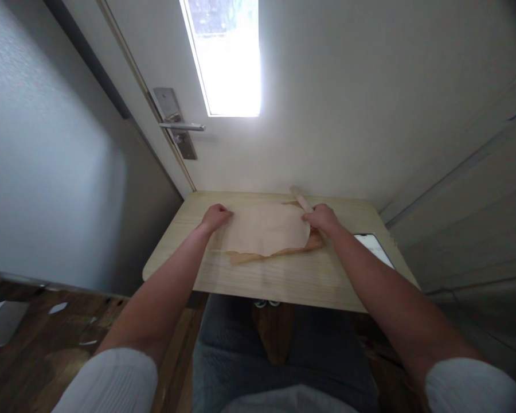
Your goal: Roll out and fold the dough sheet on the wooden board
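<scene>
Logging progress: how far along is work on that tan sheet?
Done: thin tan paper-like sheet spread on light wooden table. In hand: left hand rests on its left edge, right hand on its right edge beside a pale wooden stick. Left: lower edge wavy, darker layer showing beneath.

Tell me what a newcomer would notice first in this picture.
The bright glass pane in the door glares at top centre, above and right of the metal door handle. Below it, on the wooden table, a tan sheet lies spread between the left hand and right hand, one at each side edge. A phone lies at the table's right.
</scene>
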